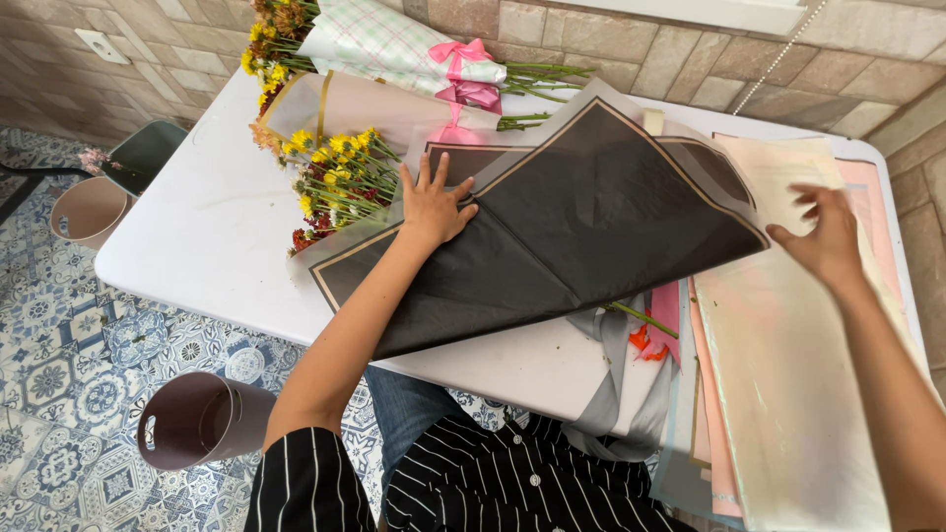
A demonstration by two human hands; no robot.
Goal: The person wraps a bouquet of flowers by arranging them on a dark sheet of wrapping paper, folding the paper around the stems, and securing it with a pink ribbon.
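Pressing your left hand (435,209) flat, fingers spread, on the black wrapping sheet (581,217) at the middle of the white tabletop (212,232), you keep it beside the yellow flowers (340,177). Your right hand (826,236), open and holding nothing, hovers over the pale sheets (788,394) at right; lift one by its edge, judging by the loose stack.

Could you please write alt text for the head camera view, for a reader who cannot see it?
A person's left hand presses flat on a black wrapping sheet draped over a white table, while the right hand lifts a pale sheet from a stack. Yellow and red flowers lie beside a wrapped bouquet.
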